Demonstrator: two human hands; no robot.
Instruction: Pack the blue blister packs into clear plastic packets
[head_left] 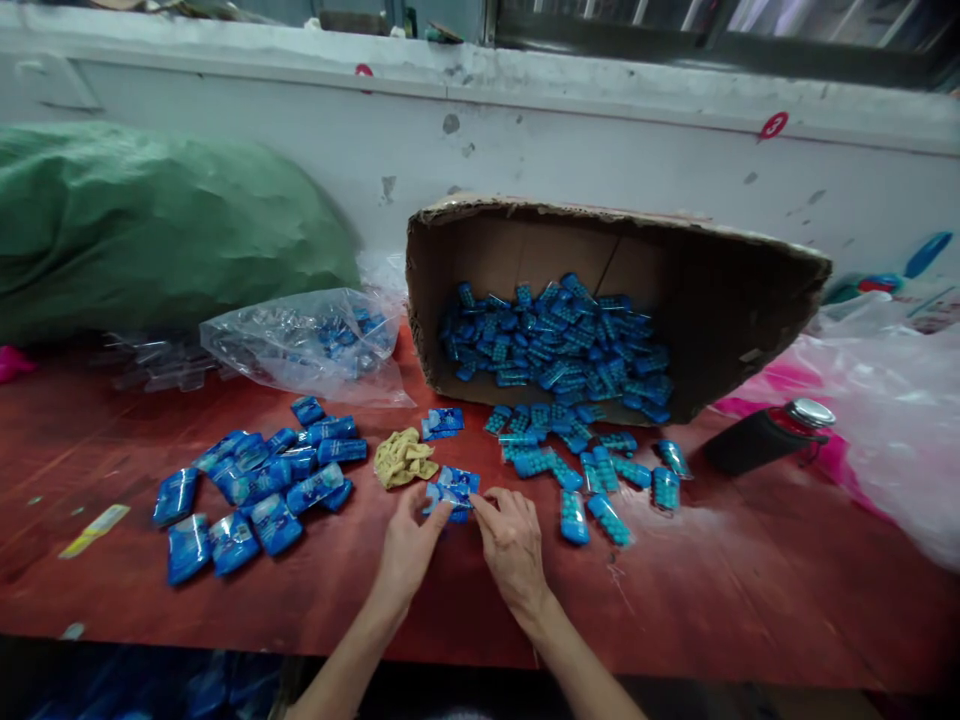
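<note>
A few flat blue printed sleeves [459, 480] lie on the red table in front of me. My left hand [409, 540] pinches their left side between thumb and fingers. On the right edge, my right hand [514, 545] is closed with thumb and fingertips together; the exact piece between them is partly hidden. Just beyond lies another small stack of blue sleeves [442, 423], beside a crumpled yellowish cloth [405, 458]. Several blue wrapped packs [259, 483] are heaped to the left. Clear-and-blue bottle-shaped packs of small beads [574, 515] are scattered to the right.
A cardboard box [750, 290] on its side holds many bead packs. A clear plastic bag [300, 345] and a large green sack [165, 230] stand at the left back. A dark flask [750, 440] lies tilted at the right. A yellow cutter [96, 530] rests far left.
</note>
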